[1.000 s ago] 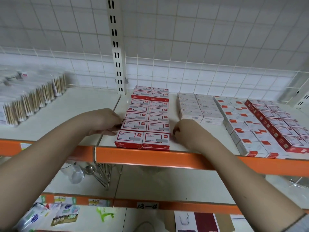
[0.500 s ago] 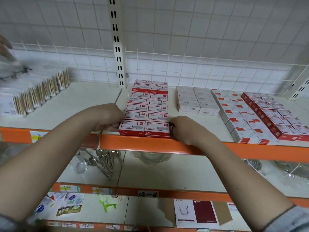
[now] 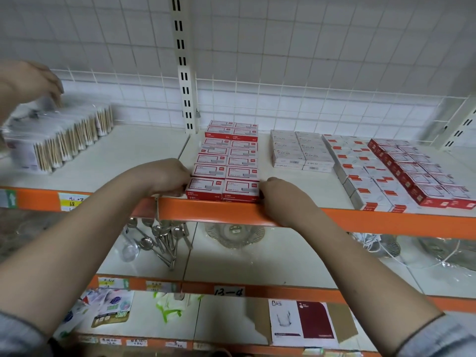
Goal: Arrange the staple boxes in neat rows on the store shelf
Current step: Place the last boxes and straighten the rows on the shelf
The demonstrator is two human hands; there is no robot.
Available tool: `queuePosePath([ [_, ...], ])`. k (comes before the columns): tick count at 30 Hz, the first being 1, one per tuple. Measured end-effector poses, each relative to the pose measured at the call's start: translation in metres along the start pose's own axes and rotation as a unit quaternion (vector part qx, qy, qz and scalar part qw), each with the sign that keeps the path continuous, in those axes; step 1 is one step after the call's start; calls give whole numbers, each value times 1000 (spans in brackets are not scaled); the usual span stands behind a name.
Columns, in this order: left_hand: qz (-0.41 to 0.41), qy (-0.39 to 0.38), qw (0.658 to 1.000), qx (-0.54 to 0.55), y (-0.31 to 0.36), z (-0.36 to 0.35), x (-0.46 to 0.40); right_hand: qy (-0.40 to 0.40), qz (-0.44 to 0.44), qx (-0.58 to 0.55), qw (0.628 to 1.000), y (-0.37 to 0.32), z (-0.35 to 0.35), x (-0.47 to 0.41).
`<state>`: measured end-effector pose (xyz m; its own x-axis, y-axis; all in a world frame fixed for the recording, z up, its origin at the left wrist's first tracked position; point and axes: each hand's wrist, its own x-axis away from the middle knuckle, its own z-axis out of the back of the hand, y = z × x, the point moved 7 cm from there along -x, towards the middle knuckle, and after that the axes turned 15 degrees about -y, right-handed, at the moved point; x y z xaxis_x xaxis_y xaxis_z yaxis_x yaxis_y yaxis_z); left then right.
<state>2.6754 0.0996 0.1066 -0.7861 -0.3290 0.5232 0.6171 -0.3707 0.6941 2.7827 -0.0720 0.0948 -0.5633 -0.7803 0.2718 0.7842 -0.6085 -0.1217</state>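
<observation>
Red-and-white staple boxes (image 3: 226,161) lie in two columns running from the shelf's front edge to the back grid. My left hand (image 3: 164,176) has its fingers curled against the left side of the front-left box (image 3: 204,189). On the other side, my right hand (image 3: 280,199) grips the right side of the front-right box (image 3: 240,190), with its fingertips hidden. More staple boxes fill the right: a white block (image 3: 300,150), white boxes with red marks (image 3: 360,171) and red boxes (image 3: 422,173).
The orange shelf lip (image 3: 211,211) runs under my hands. Packs of cotton swabs (image 3: 59,140) stand at the left, with another person's hand (image 3: 31,83) on them. A white upright (image 3: 184,65) rises behind. Spoons (image 3: 159,238) and glass dishes (image 3: 234,234) lie on the lower shelf.
My right hand has closed in on the front-right box. The view has dropped lower. Another person's hand has appeared at the upper left.
</observation>
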Motion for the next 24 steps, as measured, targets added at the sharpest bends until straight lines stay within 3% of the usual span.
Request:
queuePosePath([
  [6, 7, -40, 999, -10, 2, -1, -1, 8, -23, -68, 997, 8, 5, 3],
  [13, 33, -27, 980, -195, 15, 9, -18, 17, -45, -59, 997, 6, 7, -9],
  [17, 34, -50, 968, -244, 19, 9, -25, 25, -38, -56, 997, 5, 6, -7],
  [20, 44, -5, 957, -288, 24, 14, -27, 38, -34, -97, 994, 18, 7, -2],
  [22, 35, 3, 951, -309, 29, 11, -28, 77, -53, -126, 988, 34, 13, 4],
  [24, 21, 69, 929, -362, 38, 13, -28, 135, -77, -145, 977, 51, 20, 13],
])
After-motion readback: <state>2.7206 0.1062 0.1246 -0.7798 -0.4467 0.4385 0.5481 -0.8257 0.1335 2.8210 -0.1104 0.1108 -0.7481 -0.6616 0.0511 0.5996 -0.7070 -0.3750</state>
